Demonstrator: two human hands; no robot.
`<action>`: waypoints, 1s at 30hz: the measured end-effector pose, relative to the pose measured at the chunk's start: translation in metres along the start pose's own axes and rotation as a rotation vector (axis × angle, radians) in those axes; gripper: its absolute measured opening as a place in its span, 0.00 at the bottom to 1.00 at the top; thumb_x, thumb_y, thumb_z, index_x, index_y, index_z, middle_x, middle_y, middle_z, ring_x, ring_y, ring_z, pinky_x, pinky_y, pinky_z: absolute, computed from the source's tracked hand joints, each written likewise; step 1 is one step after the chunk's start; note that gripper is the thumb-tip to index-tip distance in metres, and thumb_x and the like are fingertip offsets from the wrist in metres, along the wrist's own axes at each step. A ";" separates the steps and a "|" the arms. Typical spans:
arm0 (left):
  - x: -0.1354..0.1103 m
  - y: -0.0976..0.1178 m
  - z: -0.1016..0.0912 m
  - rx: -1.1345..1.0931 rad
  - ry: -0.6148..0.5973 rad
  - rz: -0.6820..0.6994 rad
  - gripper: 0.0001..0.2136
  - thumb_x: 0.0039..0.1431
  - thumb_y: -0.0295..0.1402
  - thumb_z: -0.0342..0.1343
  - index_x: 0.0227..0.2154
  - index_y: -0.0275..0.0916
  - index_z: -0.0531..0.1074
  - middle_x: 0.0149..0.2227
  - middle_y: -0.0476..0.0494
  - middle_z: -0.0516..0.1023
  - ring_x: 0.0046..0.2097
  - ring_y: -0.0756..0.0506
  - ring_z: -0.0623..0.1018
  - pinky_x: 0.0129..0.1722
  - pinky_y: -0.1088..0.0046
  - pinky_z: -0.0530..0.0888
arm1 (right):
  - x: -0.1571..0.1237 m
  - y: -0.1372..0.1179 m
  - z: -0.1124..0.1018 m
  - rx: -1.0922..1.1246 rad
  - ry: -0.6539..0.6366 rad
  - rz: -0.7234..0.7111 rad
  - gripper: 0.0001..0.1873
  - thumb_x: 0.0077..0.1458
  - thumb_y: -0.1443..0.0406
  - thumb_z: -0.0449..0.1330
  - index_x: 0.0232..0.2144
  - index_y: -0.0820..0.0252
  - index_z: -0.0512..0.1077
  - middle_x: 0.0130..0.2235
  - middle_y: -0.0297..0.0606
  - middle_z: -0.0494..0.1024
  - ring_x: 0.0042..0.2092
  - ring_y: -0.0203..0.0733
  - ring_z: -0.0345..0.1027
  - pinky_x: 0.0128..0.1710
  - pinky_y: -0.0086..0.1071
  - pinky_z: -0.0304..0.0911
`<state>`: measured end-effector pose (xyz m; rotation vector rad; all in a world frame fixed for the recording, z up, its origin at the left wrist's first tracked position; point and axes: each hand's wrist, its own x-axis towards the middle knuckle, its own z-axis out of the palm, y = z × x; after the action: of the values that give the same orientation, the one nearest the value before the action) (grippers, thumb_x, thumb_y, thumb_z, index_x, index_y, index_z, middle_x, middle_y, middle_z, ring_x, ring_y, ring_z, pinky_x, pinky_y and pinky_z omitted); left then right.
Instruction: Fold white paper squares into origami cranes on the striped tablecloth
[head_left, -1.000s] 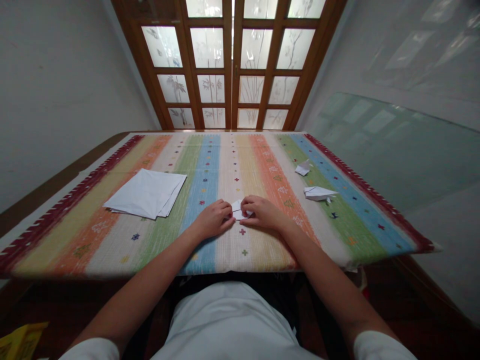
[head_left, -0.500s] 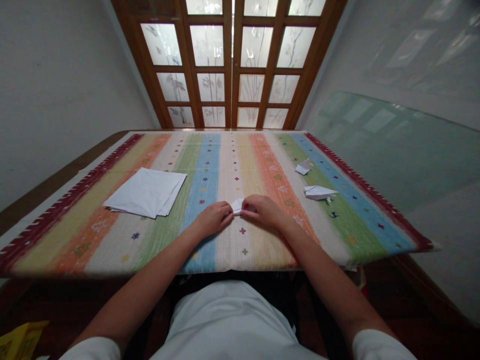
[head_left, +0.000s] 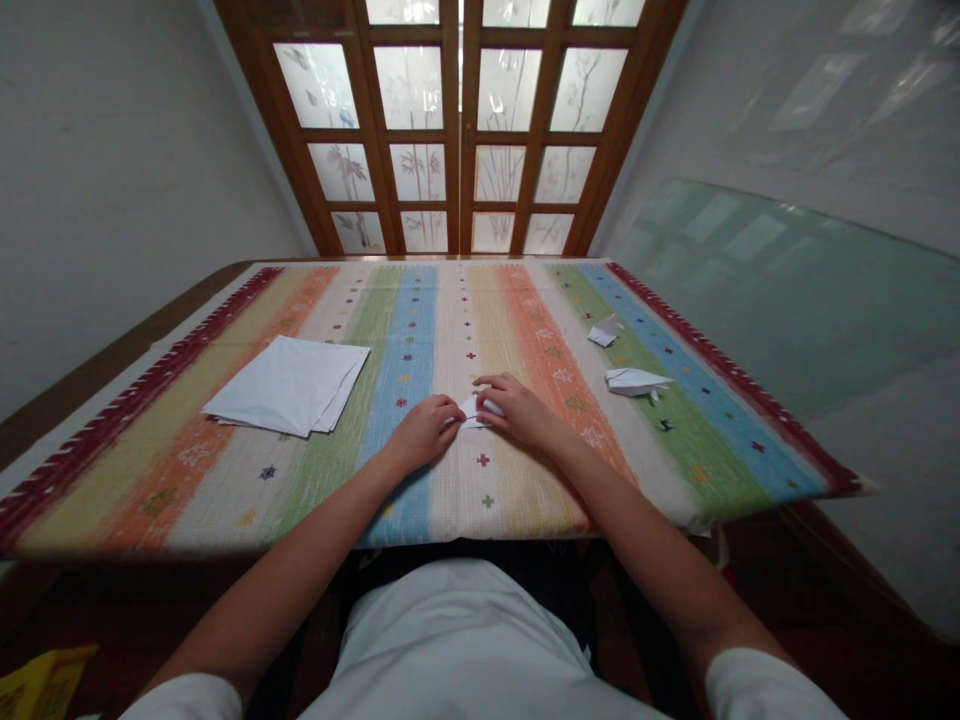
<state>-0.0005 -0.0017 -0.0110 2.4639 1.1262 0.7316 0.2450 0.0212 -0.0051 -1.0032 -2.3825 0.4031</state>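
A small folded piece of white paper (head_left: 471, 413) lies on the striped cloth (head_left: 480, 505), pinched between my two hands. My left hand (head_left: 424, 435) presses its fingertips against the paper's left side. On the other side, my right hand (head_left: 519, 412) arches over the paper with its fingers on top. Much of the paper is hidden by my fingers, so its exact shape cannot be made out.
A stack of white paper sheets (head_left: 285, 385) lies left of my hands. Two folded paper figures (head_left: 637, 381) (head_left: 604, 332) lie to the right. A pale green glass sheet (head_left: 787, 290) stands beyond the cloth's right edge, with frosted wooden doors (head_left: 457, 130) ahead.
My right hand has shifted up and over the paper, its fingers now spread on top. The paper sits slightly farther forward, and the whole view has tilted a little.
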 end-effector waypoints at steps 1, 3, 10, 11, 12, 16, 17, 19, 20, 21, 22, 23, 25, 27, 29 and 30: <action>0.000 0.000 0.000 0.000 -0.005 -0.005 0.08 0.68 0.25 0.58 0.41 0.39 0.83 0.43 0.40 0.82 0.47 0.41 0.81 0.54 0.61 0.78 | 0.001 0.000 0.000 0.006 -0.013 -0.009 0.02 0.65 0.69 0.67 0.39 0.57 0.79 0.61 0.49 0.78 0.60 0.52 0.70 0.62 0.49 0.66; 0.001 0.001 0.000 -0.008 -0.008 -0.018 0.09 0.68 0.25 0.57 0.40 0.39 0.83 0.44 0.39 0.82 0.47 0.42 0.82 0.54 0.61 0.78 | 0.002 0.002 -0.001 0.033 -0.056 -0.007 0.03 0.66 0.70 0.66 0.39 0.57 0.79 0.61 0.50 0.79 0.59 0.53 0.71 0.61 0.50 0.67; 0.004 0.000 0.003 -0.021 0.011 -0.064 0.09 0.66 0.24 0.57 0.38 0.37 0.83 0.50 0.36 0.83 0.52 0.40 0.82 0.60 0.56 0.77 | 0.005 0.006 -0.001 0.088 -0.106 0.003 0.04 0.65 0.69 0.65 0.39 0.58 0.81 0.55 0.50 0.82 0.56 0.51 0.74 0.60 0.47 0.68; 0.004 -0.001 0.003 -0.025 0.013 -0.066 0.09 0.65 0.23 0.58 0.38 0.38 0.83 0.51 0.36 0.84 0.52 0.40 0.82 0.60 0.56 0.77 | 0.005 0.006 -0.002 0.092 -0.102 0.004 0.04 0.65 0.69 0.65 0.39 0.58 0.81 0.55 0.49 0.82 0.55 0.50 0.75 0.59 0.45 0.68; 0.005 -0.001 0.002 -0.029 0.015 -0.066 0.08 0.65 0.24 0.58 0.38 0.38 0.83 0.51 0.36 0.84 0.52 0.40 0.82 0.60 0.56 0.77 | 0.005 0.005 -0.002 0.096 -0.098 0.006 0.04 0.65 0.69 0.65 0.39 0.58 0.81 0.55 0.48 0.81 0.54 0.49 0.75 0.58 0.43 0.68; 0.004 -0.001 0.000 -0.037 0.022 -0.056 0.06 0.65 0.24 0.59 0.38 0.38 0.81 0.46 0.38 0.84 0.49 0.40 0.82 0.57 0.58 0.78 | 0.004 0.002 -0.003 0.099 -0.078 0.027 0.04 0.65 0.69 0.65 0.41 0.58 0.80 0.51 0.44 0.80 0.43 0.42 0.75 0.48 0.36 0.69; 0.003 0.000 -0.001 -0.033 0.026 -0.062 0.06 0.65 0.25 0.60 0.39 0.38 0.81 0.44 0.39 0.84 0.48 0.40 0.82 0.55 0.59 0.78 | 0.003 0.001 -0.003 0.097 -0.068 0.036 0.05 0.64 0.69 0.65 0.43 0.58 0.79 0.48 0.43 0.80 0.42 0.41 0.74 0.47 0.35 0.69; 0.002 0.000 -0.002 -0.020 0.035 -0.081 0.06 0.65 0.25 0.61 0.42 0.37 0.80 0.41 0.40 0.83 0.44 0.41 0.82 0.51 0.61 0.78 | 0.003 0.000 -0.004 0.089 -0.052 0.053 0.06 0.63 0.69 0.66 0.44 0.58 0.78 0.43 0.41 0.80 0.40 0.42 0.73 0.44 0.34 0.67; 0.002 0.000 -0.002 -0.011 0.033 -0.083 0.06 0.65 0.25 0.61 0.43 0.37 0.80 0.40 0.41 0.83 0.43 0.42 0.81 0.50 0.62 0.78 | 0.003 0.000 -0.003 0.081 -0.052 0.054 0.06 0.63 0.69 0.66 0.43 0.59 0.78 0.41 0.40 0.80 0.40 0.42 0.72 0.44 0.34 0.67; 0.001 0.000 -0.002 -0.002 0.026 -0.074 0.07 0.65 0.25 0.60 0.43 0.37 0.80 0.40 0.41 0.84 0.43 0.42 0.81 0.50 0.62 0.78 | 0.003 0.000 -0.003 0.068 -0.055 0.048 0.04 0.63 0.69 0.66 0.41 0.59 0.79 0.40 0.40 0.80 0.40 0.42 0.72 0.44 0.34 0.66; 0.001 0.000 -0.001 0.008 0.014 -0.055 0.07 0.67 0.26 0.60 0.43 0.37 0.81 0.41 0.40 0.84 0.44 0.42 0.81 0.50 0.62 0.78 | 0.003 0.001 -0.003 0.053 -0.061 0.037 0.03 0.64 0.69 0.66 0.40 0.59 0.79 0.40 0.41 0.81 0.41 0.43 0.72 0.44 0.34 0.66; 0.001 -0.001 -0.001 0.020 0.001 -0.031 0.07 0.68 0.26 0.59 0.43 0.37 0.81 0.41 0.40 0.84 0.44 0.41 0.82 0.51 0.62 0.78 | 0.003 0.002 -0.003 0.037 -0.069 0.021 0.03 0.64 0.69 0.65 0.38 0.59 0.80 0.40 0.42 0.81 0.42 0.44 0.73 0.45 0.35 0.66; 0.001 -0.001 0.000 0.048 -0.022 0.007 0.08 0.70 0.26 0.57 0.43 0.37 0.83 0.42 0.38 0.85 0.46 0.41 0.82 0.52 0.62 0.78 | 0.004 0.004 -0.002 0.014 -0.083 -0.009 0.05 0.65 0.68 0.65 0.36 0.59 0.81 0.41 0.44 0.82 0.45 0.46 0.73 0.47 0.36 0.66; 0.001 0.000 0.001 0.081 -0.029 0.019 0.09 0.71 0.26 0.57 0.43 0.37 0.83 0.43 0.37 0.85 0.46 0.41 0.82 0.52 0.62 0.78 | 0.004 0.007 -0.003 0.011 -0.097 -0.026 0.05 0.66 0.68 0.66 0.37 0.59 0.83 0.42 0.44 0.83 0.46 0.47 0.73 0.49 0.38 0.66; 0.000 0.001 0.002 0.112 -0.030 0.023 0.10 0.71 0.26 0.56 0.43 0.37 0.84 0.43 0.37 0.84 0.47 0.40 0.81 0.53 0.61 0.78 | 0.003 0.009 -0.004 0.021 -0.099 -0.029 0.04 0.65 0.69 0.66 0.38 0.58 0.83 0.42 0.44 0.84 0.46 0.47 0.74 0.50 0.39 0.67; 0.000 0.002 0.002 0.128 -0.030 0.026 0.10 0.71 0.26 0.56 0.43 0.37 0.84 0.43 0.36 0.84 0.47 0.40 0.81 0.53 0.61 0.78 | 0.003 0.010 -0.004 0.027 -0.095 -0.029 0.04 0.65 0.69 0.67 0.39 0.58 0.83 0.41 0.43 0.84 0.46 0.47 0.74 0.50 0.39 0.67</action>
<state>0.0018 -0.0027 -0.0116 2.5909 1.1660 0.6467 0.2514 0.0302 -0.0050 -0.9557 -2.4661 0.4801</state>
